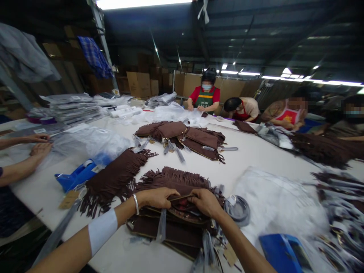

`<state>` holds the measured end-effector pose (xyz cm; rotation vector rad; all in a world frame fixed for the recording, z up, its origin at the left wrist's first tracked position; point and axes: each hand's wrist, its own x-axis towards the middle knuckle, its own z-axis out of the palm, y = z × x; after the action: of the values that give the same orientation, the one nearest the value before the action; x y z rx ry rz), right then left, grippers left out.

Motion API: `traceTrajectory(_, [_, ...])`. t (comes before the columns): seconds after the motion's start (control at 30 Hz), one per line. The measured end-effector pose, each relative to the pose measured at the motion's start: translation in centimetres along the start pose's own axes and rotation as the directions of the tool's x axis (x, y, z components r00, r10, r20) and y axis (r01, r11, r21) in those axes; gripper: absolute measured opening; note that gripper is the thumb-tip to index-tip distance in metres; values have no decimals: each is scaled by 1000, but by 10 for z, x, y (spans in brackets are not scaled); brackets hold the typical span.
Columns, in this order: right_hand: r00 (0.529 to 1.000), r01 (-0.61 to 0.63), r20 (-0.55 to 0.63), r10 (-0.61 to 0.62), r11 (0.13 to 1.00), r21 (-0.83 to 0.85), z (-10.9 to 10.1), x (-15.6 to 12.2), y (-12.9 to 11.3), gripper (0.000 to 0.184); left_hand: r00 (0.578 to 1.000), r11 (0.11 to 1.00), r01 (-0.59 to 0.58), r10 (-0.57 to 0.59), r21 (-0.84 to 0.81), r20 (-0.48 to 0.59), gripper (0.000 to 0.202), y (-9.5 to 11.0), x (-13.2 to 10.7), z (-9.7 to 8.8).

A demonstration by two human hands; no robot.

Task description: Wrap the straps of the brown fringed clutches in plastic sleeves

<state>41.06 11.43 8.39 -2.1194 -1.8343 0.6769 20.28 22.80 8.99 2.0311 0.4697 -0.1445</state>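
A brown fringed bag [182,189] lies on top of a small pile of similar brown bags [176,229] right in front of me. My left hand [160,198] grips the near-left edge of its opening, thumb and fingers closed on it. On the other side of the mouth, my right hand [205,203] pinches the edge. Between the hands the opening gapes and a reddish lining shows. Plastic-wrapped pieces [161,226] hang from the pile. Another fringed bag [115,178] lies just left, and a coiled plastic-wrapped strap [237,209] is beside my right wrist.
A blue tape dispenser [78,174] stands at left, near a co-worker's hands [41,148] on clear plastic bags. More brown bags [182,138] lie mid-table. White plastic sheets [278,201], a blue box-like object [280,252] and several wrapped straps [341,227] are at right. Co-workers sit across the table.
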Motion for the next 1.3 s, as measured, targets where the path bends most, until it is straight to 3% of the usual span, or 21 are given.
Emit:
traceTrajectory(0.13, [1000, -10, -7, 10, 1000, -4, 4, 1, 8, 16, 993, 968, 70, -45, 241, -109, 45, -1, -4, 3])
traceTrajectory(0.23, [1000, -12, -15, 12, 1000, -9, 8, -2, 10, 15, 962, 947, 57, 33, 317, -271, 41, 1, -22, 11])
traceTrajectory(0.3, [1000, -10, -20, 9, 1000, -12, 10, -3, 11, 15, 886, 908, 82, 123, 412, -448, 35, 6, -41, 24])
traceTrajectory(0.4, [1000, -6, -21, 5, 1000, -16, 13, -4, 12, 15, 725, 815, 261, 188, 517, -662, 18, 14, -66, 55])
traceTrajectory(0.47, [1000, -3, -22, 2, 1000, -22, 14, -4, 13, 15, 672, 793, 376, 122, 479, -731, 27, 16, -72, 77])
traceTrajectory(0.57, [999, 17, -30, -19, 999, -48, 15, -7, 11, 16, 608, 831, 467, -56, 300, -792, 35, 10, -61, 105])
traceTrajectory(0.7, [996, 60, -56, -66, 994, -95, 18, -18, 7, 15, 514, 890, 452, -307, -51, -801, 25, -7, -32, 123])
traceTrajectory(0.77, [990, 98, -88, -111, 985, -143, 24, -26, 6, 14, 505, 897, 419, -357, -139, -786, 18, -11, -29, 124])
traceTrajectory(0.87, [970, 166, -131, -207, 948, -271, 34, -37, 9, 11, 543, 869, 493, -286, 24, -790, 16, -10, -45, 121])
traceTrajectory(0.97, [958, 203, -124, -259, 916, -346, 42, -43, 12, 9, 577, 695, 654, -201, 299, -792, 17, -5, -72, 111])
traceTrajectory(1.1, [953, 220, -119, -278, 907, -358, 44, -44, 13, 7, 588, 477, 751, -167, 456, -792, 22, -10, -103, 89])
traceTrajectory(1.23, [955, 219, -112, -274, 909, -355, 41, -43, 13, 8, 639, 421, 731, -145, 538, -755, 21, -10, -121, 76])
traceTrajectory(1.3, [953, 243, -99, -286, 917, -318, 37, -45, 13, 11, 615, 423, 734, -80, 532, -785, 22, -3, -121, 81])
